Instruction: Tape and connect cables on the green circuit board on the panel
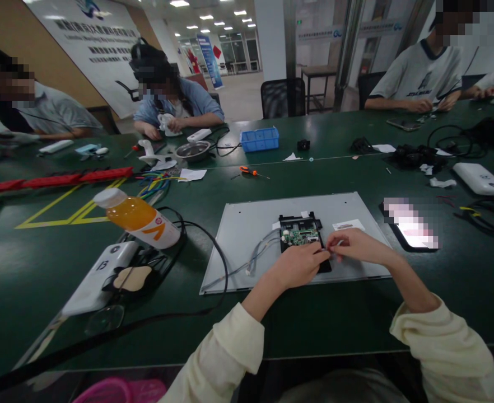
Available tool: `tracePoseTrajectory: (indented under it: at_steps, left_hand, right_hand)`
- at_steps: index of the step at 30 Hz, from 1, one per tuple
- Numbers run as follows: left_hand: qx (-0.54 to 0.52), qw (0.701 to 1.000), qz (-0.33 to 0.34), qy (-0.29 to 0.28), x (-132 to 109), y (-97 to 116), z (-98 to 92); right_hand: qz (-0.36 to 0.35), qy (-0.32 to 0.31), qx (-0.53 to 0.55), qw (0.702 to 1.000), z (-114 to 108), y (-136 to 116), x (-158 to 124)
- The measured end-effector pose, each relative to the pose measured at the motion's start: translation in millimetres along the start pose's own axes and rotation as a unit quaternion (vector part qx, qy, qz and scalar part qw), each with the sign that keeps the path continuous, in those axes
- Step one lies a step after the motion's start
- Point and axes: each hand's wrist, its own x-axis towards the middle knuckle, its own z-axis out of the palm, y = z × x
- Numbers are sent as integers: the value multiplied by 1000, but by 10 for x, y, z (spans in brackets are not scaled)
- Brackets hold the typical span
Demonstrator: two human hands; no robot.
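A grey metal panel (251,224) lies flat on the green table. On it sits a black housing with a green circuit board (301,234), and a bundle of thin wires (255,257) runs off to the left. My left hand (295,266) rests on the near edge of the board with its fingers curled. My right hand (356,244) meets it at the board's right edge, fingers pinched on a small part too small to make out.
A tilted orange drink bottle (138,217), a white device (99,275) and black cables lie at left. A lit phone (410,226) lies right of the panel. An orange screwdriver (249,171), a blue basket (259,139) and a metal bowl (193,150) sit farther back. Other people work around the table.
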Motion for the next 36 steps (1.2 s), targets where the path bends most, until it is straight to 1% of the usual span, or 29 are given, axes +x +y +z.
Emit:
tracePoseTrajectory:
  at_steps: [3,10,16,19,23,36]
  left_hand:
    - [-3,1000,-16,-6,4,5,-2]
    - [-14,999,-36,-13,21,11,-33]
    - [-16,999,-42,-11,8,21,-31]
    - [-15,999,-40,-9,4,24,-27]
    - [-13,999,-42,-16,10,29,-39]
    - [-7,998,-47,-33,13,24,-65]
  right_hand:
    - [14,1,-4,1000,39,5,12]
    - [14,0,2,1000,46,25,8]
    - [10,32,12,999,32,-8,12]
    - [-7,15,25,1000,39,-1,17]
    - [-2,-6,24,1000,55,49,28]
    - [13,9,26,1000,67,60,22]
